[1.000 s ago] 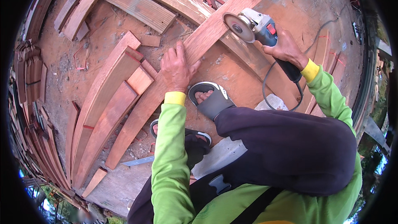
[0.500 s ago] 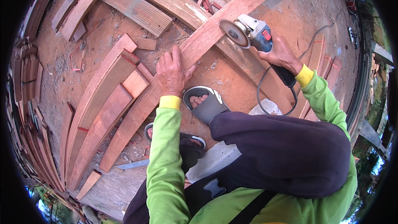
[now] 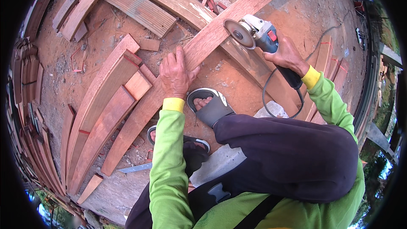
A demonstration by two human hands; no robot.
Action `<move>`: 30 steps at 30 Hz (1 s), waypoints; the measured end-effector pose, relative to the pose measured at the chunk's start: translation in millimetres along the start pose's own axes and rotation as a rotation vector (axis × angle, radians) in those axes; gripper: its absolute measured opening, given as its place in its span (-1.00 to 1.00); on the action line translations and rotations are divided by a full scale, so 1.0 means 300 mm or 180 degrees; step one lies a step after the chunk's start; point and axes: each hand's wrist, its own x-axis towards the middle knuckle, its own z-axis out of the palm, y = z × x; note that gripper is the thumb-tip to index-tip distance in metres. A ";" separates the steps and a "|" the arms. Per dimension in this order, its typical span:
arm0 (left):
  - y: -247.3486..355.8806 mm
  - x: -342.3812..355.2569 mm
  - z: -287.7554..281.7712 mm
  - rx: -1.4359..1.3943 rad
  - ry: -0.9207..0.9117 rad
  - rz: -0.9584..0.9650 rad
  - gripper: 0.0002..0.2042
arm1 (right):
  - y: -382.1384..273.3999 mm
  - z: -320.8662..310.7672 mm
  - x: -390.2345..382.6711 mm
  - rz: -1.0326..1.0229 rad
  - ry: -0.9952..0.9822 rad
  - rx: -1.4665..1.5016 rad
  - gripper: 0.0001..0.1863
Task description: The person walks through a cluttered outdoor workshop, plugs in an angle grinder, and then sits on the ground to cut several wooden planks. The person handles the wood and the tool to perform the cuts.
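Reddish plank (image 3: pixel 208 43) under left hand (image 3: pixel 175 74) slants toward upper right.

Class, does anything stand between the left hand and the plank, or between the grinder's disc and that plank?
Nothing visible does. The left hand rests on the plank. The right hand holds the grinder; its disc overlaps the plank's edge in view, though contact is unclear.

Head-worn L fisheye cam, v. wide FOV, facing down, fairly nr L hand (image 3: pixel 174 76) & R hand (image 3: pixel 289 54)
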 end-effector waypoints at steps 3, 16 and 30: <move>0.005 0.003 0.000 -0.0011 -0.0011 -0.0004 -0.21 | 0.018 0.006 0.003 0.0017 0.0000 -0.0031 -0.28; 0.007 0.002 0.003 0.0079 -0.0015 -0.0031 -0.18 | -0.002 0.004 0.011 0.0056 0.0003 0.0053 -0.27; 0.004 0.000 -0.007 -0.0077 -0.0025 -0.0038 -0.23 | -0.020 0.003 0.016 -0.0043 0.0058 0.0170 -0.32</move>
